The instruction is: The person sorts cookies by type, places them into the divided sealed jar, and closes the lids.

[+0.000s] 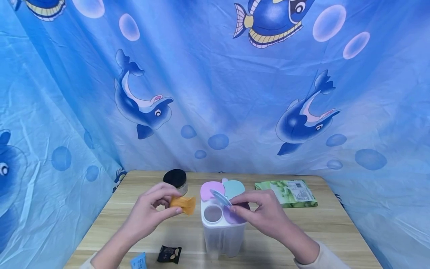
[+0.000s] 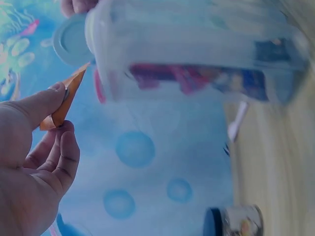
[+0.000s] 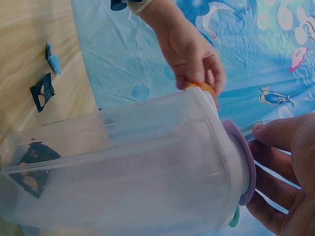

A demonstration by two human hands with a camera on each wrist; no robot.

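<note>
My left hand pinches a small orange wrapped packet between thumb and fingers, just left of a clear plastic storage container. With thumb and fingertips my right hand holds a light blue round lid, tilted up off the container's front left opening. Pink, mint green and purple lids cover the other openings. Inside the container, a dark packet shows in the right wrist view, and red and blue packets in the left wrist view.
A black packet and a blue packet lie on the wooden table at the front left. Behind my left hand stands a black-lidded jar. A green printed bag lies at the back right, before a blue curtain.
</note>
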